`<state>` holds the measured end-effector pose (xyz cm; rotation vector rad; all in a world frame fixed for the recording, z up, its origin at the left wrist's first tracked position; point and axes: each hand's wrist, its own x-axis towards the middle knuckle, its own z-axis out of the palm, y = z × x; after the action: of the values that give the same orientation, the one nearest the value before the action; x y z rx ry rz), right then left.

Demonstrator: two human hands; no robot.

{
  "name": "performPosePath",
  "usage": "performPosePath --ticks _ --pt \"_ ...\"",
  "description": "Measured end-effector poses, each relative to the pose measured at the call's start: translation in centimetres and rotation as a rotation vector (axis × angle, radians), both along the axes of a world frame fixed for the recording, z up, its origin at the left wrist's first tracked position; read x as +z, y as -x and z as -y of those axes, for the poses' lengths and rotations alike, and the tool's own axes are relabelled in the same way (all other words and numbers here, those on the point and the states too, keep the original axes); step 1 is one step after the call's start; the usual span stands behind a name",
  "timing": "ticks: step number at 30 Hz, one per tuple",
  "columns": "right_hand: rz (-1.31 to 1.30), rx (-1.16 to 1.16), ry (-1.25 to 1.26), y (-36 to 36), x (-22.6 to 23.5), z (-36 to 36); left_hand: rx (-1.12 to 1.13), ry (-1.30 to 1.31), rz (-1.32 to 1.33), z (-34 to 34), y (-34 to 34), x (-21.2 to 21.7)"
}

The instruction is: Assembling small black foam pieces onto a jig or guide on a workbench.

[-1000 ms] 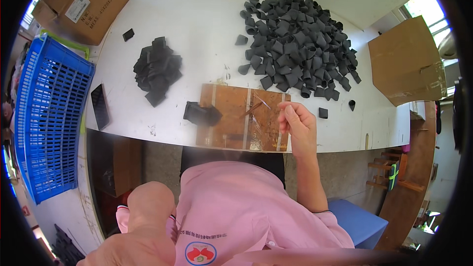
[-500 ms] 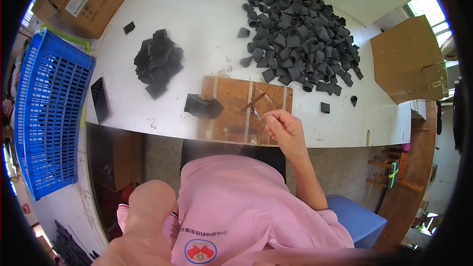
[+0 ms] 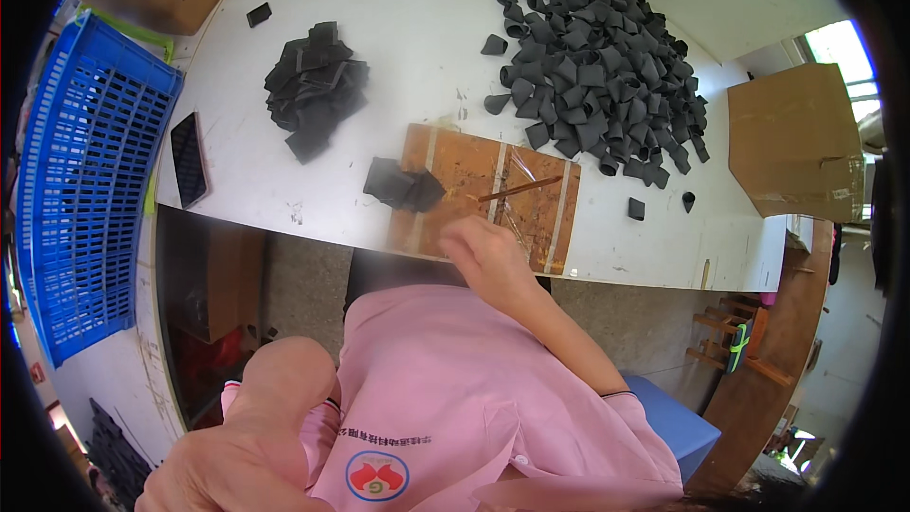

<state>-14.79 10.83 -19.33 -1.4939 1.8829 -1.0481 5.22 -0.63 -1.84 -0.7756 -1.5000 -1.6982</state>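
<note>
My right hand [image 3: 488, 254] hovers over the near edge of a brown wooden board [image 3: 455, 147], its fingers curled together. Whatever lies between the fingertips, if anything, is hidden. Just above the hand, a thin brown stick [image 3: 521, 190] rests across the board. Several dark grey fabric pieces [image 3: 403, 185] overlap the board's left side. My left hand [image 3: 223, 474] is raised close to the camera at the lower left, bent back toward me; its fingers are out of sight.
A large heap of dark folded loops [image 3: 597, 66] covers the far right. A smaller stack of flat dark pieces [image 3: 313, 85] lies left of centre. Around them are a phone [image 3: 189, 159], a blue basket [image 3: 95, 180] and cardboard boxes [image 3: 796, 133]. A blue stool [image 3: 664, 427] stands right.
My right hand has moved left along the board's near edge. The brown stick lies farther right and at a flatter angle. The whole view has shifted slightly; my left hand stays raised.
</note>
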Motion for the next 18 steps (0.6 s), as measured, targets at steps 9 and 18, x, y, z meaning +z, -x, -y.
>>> performPosePath --ticks 9,18 --pt "-0.477 -0.24 -0.107 -2.6 -6.8 7.6 0.986 -0.437 0.616 -0.5 4.5 -8.5" --pt "-0.375 -0.219 0.254 -0.1 -5.3 5.4 1.131 0.409 0.842 3.0 7.8 -18.3"
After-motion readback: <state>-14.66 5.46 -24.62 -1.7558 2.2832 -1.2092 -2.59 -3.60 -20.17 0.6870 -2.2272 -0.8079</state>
